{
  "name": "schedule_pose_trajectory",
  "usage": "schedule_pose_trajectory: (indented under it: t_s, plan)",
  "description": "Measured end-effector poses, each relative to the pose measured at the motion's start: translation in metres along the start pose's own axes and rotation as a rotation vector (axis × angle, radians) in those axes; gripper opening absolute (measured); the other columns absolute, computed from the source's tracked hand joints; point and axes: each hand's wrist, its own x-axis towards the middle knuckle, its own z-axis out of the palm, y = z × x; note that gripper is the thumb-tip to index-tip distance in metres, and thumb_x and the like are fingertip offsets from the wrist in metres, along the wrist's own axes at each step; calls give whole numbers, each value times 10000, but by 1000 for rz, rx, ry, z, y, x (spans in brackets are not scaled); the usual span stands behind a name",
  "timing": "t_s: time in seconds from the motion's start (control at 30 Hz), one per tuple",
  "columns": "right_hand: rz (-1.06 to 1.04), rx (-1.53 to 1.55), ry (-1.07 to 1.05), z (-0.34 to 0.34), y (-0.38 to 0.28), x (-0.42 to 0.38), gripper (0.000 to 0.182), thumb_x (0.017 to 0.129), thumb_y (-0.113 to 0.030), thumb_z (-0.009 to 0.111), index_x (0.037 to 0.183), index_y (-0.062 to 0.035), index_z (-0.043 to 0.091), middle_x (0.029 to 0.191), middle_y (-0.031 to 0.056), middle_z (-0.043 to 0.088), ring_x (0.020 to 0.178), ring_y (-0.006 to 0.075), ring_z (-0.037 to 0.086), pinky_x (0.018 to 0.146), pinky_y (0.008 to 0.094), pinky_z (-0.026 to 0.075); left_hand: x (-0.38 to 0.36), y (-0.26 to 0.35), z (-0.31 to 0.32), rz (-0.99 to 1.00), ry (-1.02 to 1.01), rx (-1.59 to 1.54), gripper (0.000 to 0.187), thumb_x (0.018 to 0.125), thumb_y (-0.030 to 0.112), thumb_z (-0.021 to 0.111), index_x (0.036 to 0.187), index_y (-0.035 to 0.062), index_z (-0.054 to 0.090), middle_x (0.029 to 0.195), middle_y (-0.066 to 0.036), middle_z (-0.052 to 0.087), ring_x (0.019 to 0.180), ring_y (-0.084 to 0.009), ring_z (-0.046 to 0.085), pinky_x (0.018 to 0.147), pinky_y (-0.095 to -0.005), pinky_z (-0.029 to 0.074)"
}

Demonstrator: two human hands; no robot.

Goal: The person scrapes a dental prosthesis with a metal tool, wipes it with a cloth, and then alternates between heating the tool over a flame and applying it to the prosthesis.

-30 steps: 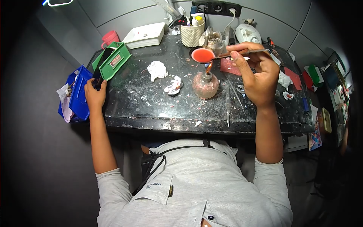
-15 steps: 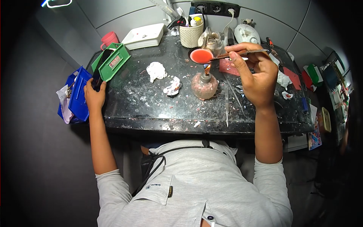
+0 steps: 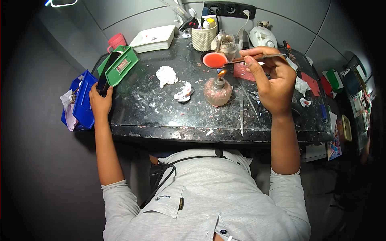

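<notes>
My right hand (image 3: pixel 273 78) pinches the handle of a ladle (image 3: pixel 215 60) whose round bowl holds red material. The bowl is just above the flame of a glass burner (image 3: pixel 218 92), which stands on the black table (image 3: pixel 161 116). At the table's left edge, my left hand (image 3: pixel 101 98) is closed on a dark phone-like object (image 3: pixel 103 82), between a blue bin (image 3: pixel 85 106) and a green bin (image 3: pixel 122 66). Crumpled white tissue (image 3: pixel 166 76) and a second stained wad (image 3: pixel 183 92) lie left of the burner.
Behind the burner stand a woven cup (image 3: pixel 203 38) of tools and a plaster-like model (image 3: pixel 226 43). White trays (image 3: pixel 152 38) and a pink mug (image 3: pixel 116 41) are at the back left. A thin metal tool (image 3: pixel 241 112) and red sheets (image 3: pixel 244 72) lie right of the burner.
The burner flame has changed shape and leans to the right. Both hands have stayed nearly where they were, the ladle still over the flame.
</notes>
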Motion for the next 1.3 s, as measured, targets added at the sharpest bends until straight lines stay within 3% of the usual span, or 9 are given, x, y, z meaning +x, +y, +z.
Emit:
schedule_pose_trajectory:
  t_s: [0.27,0.47,0.67,0.77,0.87,1.0,1.07,1.2,1.3]
  plan:
    - [27,11,9,1,1,-1,78,915,-7,683,986,25,679,923,59,731,704,98,686,628,223,552,0,-1,0,-1,5,-10,677,806,373,787,1327,26,528,1175,-202,597,1090,-368,594,956,-443,469]
    - [45,79,8,-1,2,1,96,931,23,655,1024,47,660,999,107,719,859,119,697,715,237,573,0,0,-2,-17,-8,-36,677,801,359,795,1323,20,528,1148,-203,597,1062,-364,594,946,-437,471]
    - [90,190,15,-12,3,8,152,947,30,628,1093,71,621,1049,166,700,968,197,697,855,315,603,-2,8,-5,-10,68,-23,657,809,344,789,1324,26,534,1131,-200,595,1045,-367,597,934,-449,472]
    - [133,272,33,-18,2,10,161,956,29,611,1112,69,598,1093,195,684,1037,283,697,896,365,606,-7,25,-12,19,154,-32,615,822,325,781,1310,27,556,1129,-189,594,1022,-335,601,909,-427,483]
    - [162,298,31,-20,0,12,158,956,36,607,1111,64,597,1098,197,679,1054,294,692,907,382,604,-18,59,-20,111,194,-195,542,837,293,775,1271,21,595,1106,-168,599,979,-282,606,868,-384,494]
    - [102,207,51,-27,5,11,125,934,48,639,1057,66,631,1040,168,687,1000,263,704,838,345,627,-32,108,-21,450,-27,-555,463,831,228,787,1213,15,635,1073,-144,640,919,-235,608,823,-359,500]
    - [48,206,67,-25,2,9,121,916,39,671,1033,63,654,1015,151,692,935,225,709,774,307,635,-35,138,-37,568,-371,-549,489,805,227,810,1211,18,635,1101,-132,658,932,-229,612,839,-356,505]
    - [103,207,198,-23,6,-7,160,908,3,699,1052,59,659,1006,158,695,876,192,701,708,284,637,-19,159,-28,1044,-793,-505,803,684,307,876,1366,43,544,1341,-140,587,1214,-321,551,1043,-412,423]
    - [190,365,243,-25,11,-17,155,927,5,665,1066,69,638,999,167,696,870,206,701,699,295,638,-22,167,-2,1095,-914,-533,841,677,331,872,1393,63,524,1357,-140,582,1270,-333,514,1077,-440,373]
